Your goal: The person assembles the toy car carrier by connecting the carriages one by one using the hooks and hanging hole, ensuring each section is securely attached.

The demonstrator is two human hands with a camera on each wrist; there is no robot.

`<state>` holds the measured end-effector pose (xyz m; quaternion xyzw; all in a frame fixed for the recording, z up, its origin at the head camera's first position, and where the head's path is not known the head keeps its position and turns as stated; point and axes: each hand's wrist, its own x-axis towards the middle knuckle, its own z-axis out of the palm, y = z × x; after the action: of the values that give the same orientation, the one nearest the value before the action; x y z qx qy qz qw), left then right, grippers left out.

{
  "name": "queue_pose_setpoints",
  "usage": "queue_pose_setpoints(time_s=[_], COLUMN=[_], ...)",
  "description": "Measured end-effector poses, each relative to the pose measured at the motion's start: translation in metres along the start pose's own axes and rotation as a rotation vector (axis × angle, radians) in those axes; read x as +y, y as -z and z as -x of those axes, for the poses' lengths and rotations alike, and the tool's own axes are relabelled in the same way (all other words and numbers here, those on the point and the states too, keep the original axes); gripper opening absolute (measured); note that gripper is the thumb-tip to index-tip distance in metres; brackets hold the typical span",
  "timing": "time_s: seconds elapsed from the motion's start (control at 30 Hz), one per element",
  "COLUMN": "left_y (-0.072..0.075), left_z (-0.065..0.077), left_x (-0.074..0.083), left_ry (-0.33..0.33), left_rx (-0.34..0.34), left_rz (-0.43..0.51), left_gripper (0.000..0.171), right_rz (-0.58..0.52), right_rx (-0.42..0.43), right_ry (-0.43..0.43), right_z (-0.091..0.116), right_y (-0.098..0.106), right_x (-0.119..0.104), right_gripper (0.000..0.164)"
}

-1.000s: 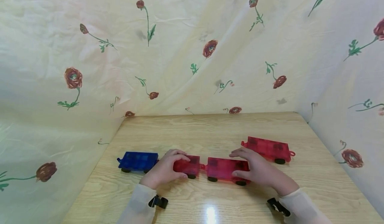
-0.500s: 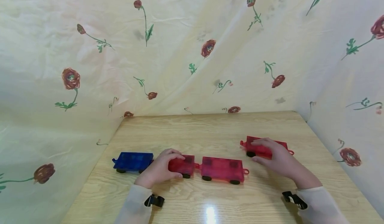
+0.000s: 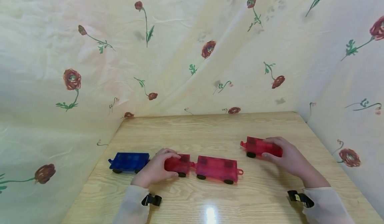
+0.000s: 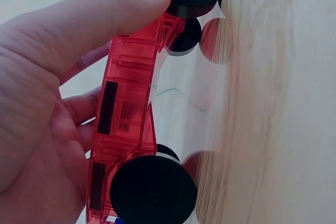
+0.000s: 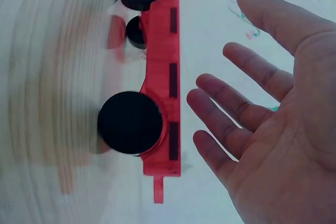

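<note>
My left hand (image 3: 156, 169) grips a translucent red toy train car (image 3: 183, 165) by its sides. In the left wrist view the thumb lies by a black wheel (image 4: 153, 190) side of the car, with fingers behind. A blue car (image 3: 129, 161) stands in line to its left, partly behind the hand. On its right a second red car (image 3: 216, 167) is hitched to it. My right hand (image 3: 291, 159) hovers over a separate red car (image 3: 255, 146), covering its right end. The right wrist view shows the fingers spread, apart from the car's top.
All the cars stand on a light wood-grain table (image 3: 186, 130). Flower-printed cloth (image 3: 180, 57) rises behind the table and along both sides. The separate red car sits farther back than the row. A black strap (image 3: 151, 200) circles the left wrist.
The row of cars has slid left with my left hand. My right hand has left the row's right-hand red car and moved right, over the separate red car.
</note>
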<state>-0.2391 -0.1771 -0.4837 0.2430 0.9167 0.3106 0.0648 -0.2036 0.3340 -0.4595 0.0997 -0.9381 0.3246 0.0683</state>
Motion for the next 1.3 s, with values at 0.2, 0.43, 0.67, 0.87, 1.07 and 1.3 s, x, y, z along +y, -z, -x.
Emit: queue_pose_setpoints(time_s=[0.2, 0.43, 0.67, 0.87, 1.07, 1.3], left_y=[0.003, 0.008, 0.008, 0.003, -0.008, -0.026], left_z=[0.002, 0.005, 0.004, -0.002, -0.013, -0.026], left_x=[-0.003, -0.002, -0.001, 0.004, 0.024, 0.052], left_ry=[-0.001, 0.011, -0.014, -0.027, -0.076, -0.152], left_rx=[0.011, 0.014, 0.014, 0.017, 0.009, -0.039], left_rz=[0.023, 0.053, 0.036, 0.068, 0.048, 0.012], left_gripper=[0.057, 0.055, 0.071, 0.083, 0.082, 0.083], right_rz=[0.028, 0.047, 0.056, 0.057, 0.075, 0.106], right_rx=[0.026, 0.055, 0.049, 0.052, 0.005, -0.037], right_ry=[-0.016, 0.027, 0.016, 0.022, 0.003, -0.028], right_z=[0.0, -0.001, 0.0, 0.0, -0.004, -0.006], right_y=[0.0, -0.005, -0.006, -0.005, -0.005, -0.006], right_x=[0.007, 0.019, 0.023, 0.021, 0.021, 0.022], right_gripper=[0.058, 0.049, 0.051, 0.052, 0.062, 0.079])
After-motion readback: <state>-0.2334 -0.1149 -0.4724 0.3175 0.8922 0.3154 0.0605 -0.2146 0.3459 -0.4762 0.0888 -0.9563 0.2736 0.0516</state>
